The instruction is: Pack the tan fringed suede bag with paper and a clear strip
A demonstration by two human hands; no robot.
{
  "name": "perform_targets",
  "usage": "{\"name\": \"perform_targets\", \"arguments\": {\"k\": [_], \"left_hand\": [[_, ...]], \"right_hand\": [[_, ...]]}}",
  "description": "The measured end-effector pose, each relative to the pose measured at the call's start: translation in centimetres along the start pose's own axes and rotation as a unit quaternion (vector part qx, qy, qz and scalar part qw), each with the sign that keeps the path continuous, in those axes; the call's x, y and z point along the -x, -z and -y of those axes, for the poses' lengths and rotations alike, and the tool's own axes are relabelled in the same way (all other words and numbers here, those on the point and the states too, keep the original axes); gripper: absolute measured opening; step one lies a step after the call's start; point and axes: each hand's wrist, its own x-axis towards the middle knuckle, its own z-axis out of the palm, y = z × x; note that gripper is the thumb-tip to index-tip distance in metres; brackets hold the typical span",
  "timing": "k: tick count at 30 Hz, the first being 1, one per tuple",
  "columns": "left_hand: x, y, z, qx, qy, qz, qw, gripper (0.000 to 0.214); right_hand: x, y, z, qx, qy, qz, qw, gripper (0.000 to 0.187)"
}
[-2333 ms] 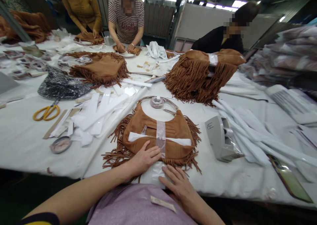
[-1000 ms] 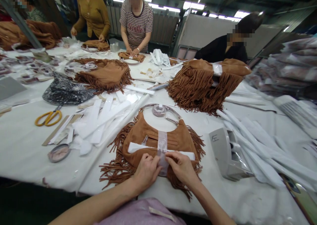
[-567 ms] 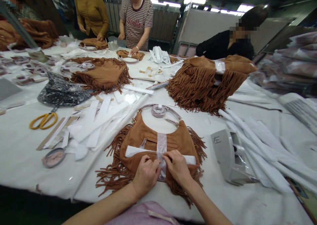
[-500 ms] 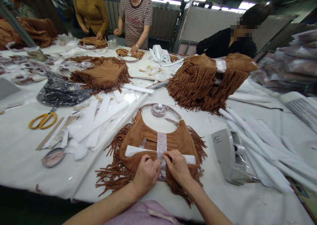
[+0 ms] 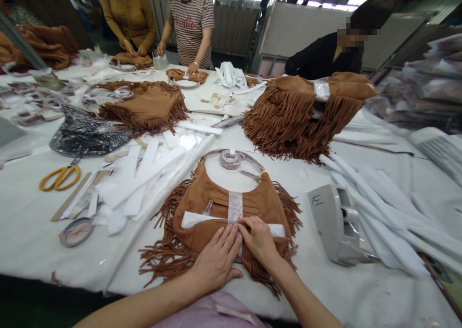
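A brown suede fringed bag [image 5: 216, 204] lies on the white table [image 5: 32, 212] just in front of me, its wrapped handle [image 5: 231, 158] pointing away. A white paper strip [image 5: 191, 219] crosses the bag, and a clear tape band [image 5: 235, 208] runs over it. My left hand [image 5: 216, 260] rests flat on the bag's lower edge, fingers spread beside the tape. Pressing on the tape where it meets the paper strip is my right hand [image 5: 258, 239], its fingers bent.
A grey tape dispenser [image 5: 330, 222] stands right of the bag, with long white paper rolls [image 5: 368, 193] beyond. Yellow scissors [image 5: 59, 176], paper strips and a tape roll [image 5: 75, 231] lie left. More fringed bags [image 5: 299, 111] are piled ahead. Three people work at the far side.
My hands came up from the bag's lower edge onto the tape. In the last half second my left hand went from pinching the tape to lying flat, fingers spread.
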Motion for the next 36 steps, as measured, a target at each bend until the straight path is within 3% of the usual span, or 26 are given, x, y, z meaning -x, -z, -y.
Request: {"name": "perform_targets", "arguments": {"k": [5,9,12,14,16,19,25,29,31,33,35,36], "left_hand": [[0.4,0.0,-0.9,0.006,0.028,0.051,0.998,0.093],[0.3,0.3,-1.4,0.014,0.06,0.049,0.997,0.093],[0.3,0.3,-1.6,0.023,0.065,0.033,0.997,0.092],[0.4,0.1,-1.7,0.028,0.066,0.02,0.997,0.088],[0.4,0.0,-1.8,0.034,0.071,0.01,0.997,0.081],[0.5,-0.2,-1.9,0.047,0.084,0.014,0.995,0.076],[1.5,0.1,-2.3,0.043,0.072,0.018,0.996,0.082],[1.9,-0.1,-2.5,0.037,0.077,-0.017,0.996,0.076],[1.9,-0.4,-2.6,0.03,0.067,-0.03,0.997,0.079],[2.0,-0.5,-2.6,0.021,0.059,-0.037,0.997,0.083],[2.1,-0.6,-2.7,0.018,0.062,-0.043,0.997,0.082],[2.1,-0.7,-2.7,0.017,0.066,-0.045,0.997,0.08]], "right_hand": [[-0.2,-0.4,0.1,-0.007,-0.007,-0.016,1.0,0.011],[0.4,-0.2,0.5,0.003,0.016,-0.072,0.997,0.018],[1.8,0.6,1.3,0.026,0.108,-0.093,0.989,0.025],[2.9,1.1,1.8,0.057,0.186,-0.054,0.979,0.033],[3.8,1.1,2.2,0.094,0.221,-0.003,0.971,0.042],[4.2,0.6,2.3,0.124,0.192,0.031,0.973,0.049],[4.3,-0.6,3.2,0.131,0.124,0.042,0.983,0.051],[4.4,0.8,3.3,0.093,0.114,0.013,0.989,0.042],[4.9,3.5,1.8,0.054,0.066,-0.069,0.994,0.032],[6.1,7.7,-0.9,0.028,-0.065,-0.224,0.972,0.028],[7.7,12.4,-4.4,0.026,-0.251,-0.363,0.897,0.036],[8.5,14.6,-6.2,0.022,-0.336,-0.393,0.855,0.044]]}}
